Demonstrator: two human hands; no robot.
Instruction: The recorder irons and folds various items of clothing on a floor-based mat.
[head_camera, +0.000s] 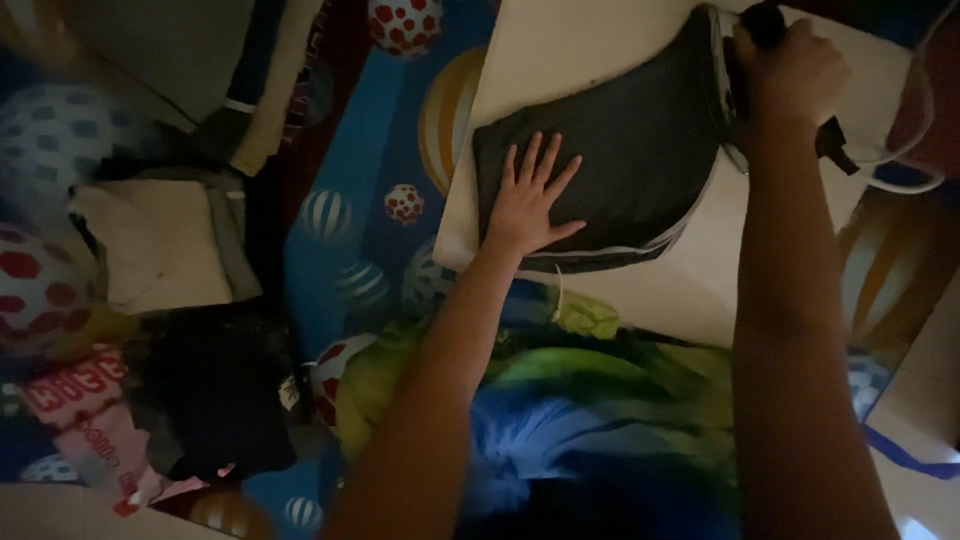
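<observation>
A folded dark grey garment (630, 150) lies on a cream padded board (570, 50) at the upper right. My left hand (530, 195) rests flat on the garment's lower left part, fingers spread. My right hand (785, 75) is closed around the dark handle of an iron (770, 30) at the garment's right edge; most of the iron is hidden under the hand. A white cord (900, 180) loops off to the right.
A blue cloth printed with balloons (360, 200) covers the surface. Folded cream and grey clothes (165, 245) lie at left, a dark heap (215, 400) and pink printed fabric (85, 400) at lower left. Green and blue fabric (580, 400) lies near me.
</observation>
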